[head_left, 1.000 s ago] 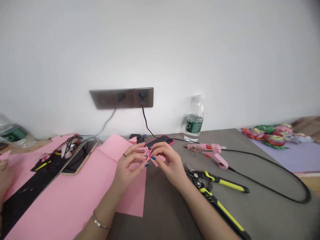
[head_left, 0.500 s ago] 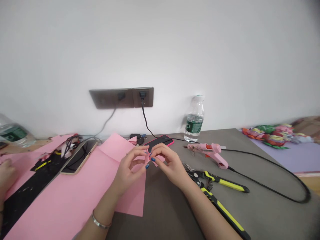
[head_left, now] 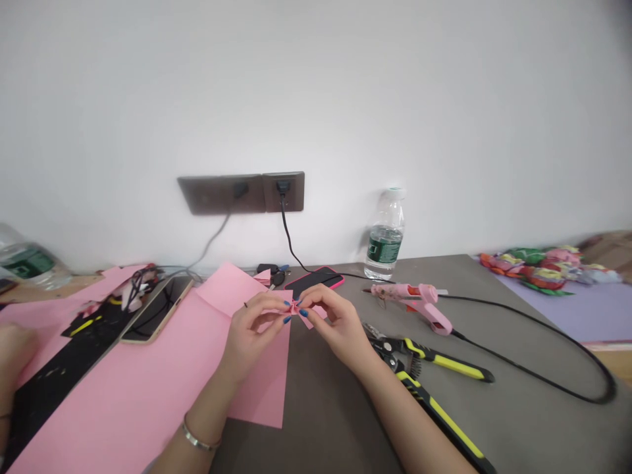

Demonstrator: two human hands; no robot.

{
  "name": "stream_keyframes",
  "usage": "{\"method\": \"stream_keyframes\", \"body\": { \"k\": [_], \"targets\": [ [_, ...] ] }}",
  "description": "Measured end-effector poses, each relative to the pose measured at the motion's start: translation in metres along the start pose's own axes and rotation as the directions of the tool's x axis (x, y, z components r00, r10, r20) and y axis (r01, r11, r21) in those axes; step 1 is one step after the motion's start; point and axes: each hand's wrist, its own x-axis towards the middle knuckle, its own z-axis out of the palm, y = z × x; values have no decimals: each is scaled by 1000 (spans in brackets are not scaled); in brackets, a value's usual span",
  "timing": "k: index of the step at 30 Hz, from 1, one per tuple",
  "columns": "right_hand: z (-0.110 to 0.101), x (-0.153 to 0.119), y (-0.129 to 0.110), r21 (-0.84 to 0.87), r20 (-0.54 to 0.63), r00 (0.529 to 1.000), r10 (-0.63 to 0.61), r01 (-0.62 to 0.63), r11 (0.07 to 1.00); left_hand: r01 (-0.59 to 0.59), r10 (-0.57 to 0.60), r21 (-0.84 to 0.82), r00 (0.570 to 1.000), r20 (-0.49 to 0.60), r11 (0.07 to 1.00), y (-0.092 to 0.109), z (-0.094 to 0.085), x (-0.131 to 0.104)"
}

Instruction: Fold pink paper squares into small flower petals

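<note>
Head view gives us both hands meeting over the counter point(head_left: 340, 421), above the right edge of a large pink sheet point(head_left: 162, 375). Between them, at the fingertips, we hold a small folded pink paper piece point(head_left: 295, 309). Our left hand point(head_left: 249, 329) pinches its left side with thumb and fingers point(head_left: 266, 302), the blue nails close together; our right hand point(head_left: 338, 320) pinches the other side, its fingers bent and thumb raised to meet them. We cannot make out every fold, since the fingertips cover part of it. A silver bracelet point(head_left: 198, 440) circles our left wrist.

Just beyond our fingers lies a pink-edged phone point(head_left: 323, 278), with keys point(head_left: 268, 268) near it. Another phone point(head_left: 158, 311) rests to the left, beside the sheet. To our right we see a pink glue gun point(head_left: 424, 308) on its side, its black cord point(head_left: 536, 372) looping out wide, and nearer us a plier-like tool point(head_left: 457, 366) with yellow-and-black handles spread apart. A water bottle point(head_left: 385, 243) stands upright by the wall. Far right, colourful crafted pieces point(head_left: 543, 270) sit on a lilac sheet point(head_left: 587, 319). At the left edge, another person's hand point(head_left: 17, 349) rests on pink paper point(head_left: 39, 319).
</note>
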Motion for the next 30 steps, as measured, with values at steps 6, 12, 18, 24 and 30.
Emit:
{"method": "stream_keyframes", "body": {
  "k": [6, 12, 18, 24, 30],
  "targets": [
    [1, 0, 1, 57, 3, 999, 40, -40, 998, 32, -32, -10, 999, -4, 999, -1, 1, 0],
    [4, -1, 4, 151, -22, 987, 156, -151, 977, 89, -85, -104, 996, 39, 991, -2, 5, -2],
    [3, -2, 7, 202, -6, 987, 162, -157, 967, 102, -96, -107, 994, 58, 989, -1, 6, -2],
    [5, -2, 4, 204, -30, 984, 176, -166, 965, 115, -117, -93, 993, -23, 989, 1, 7, -1],
    [4, 0, 5, 226, -13, 975, 223, -214, 950, 21, -28, -101, 997, -77, 995, -2, 5, 0]
  ]
}}
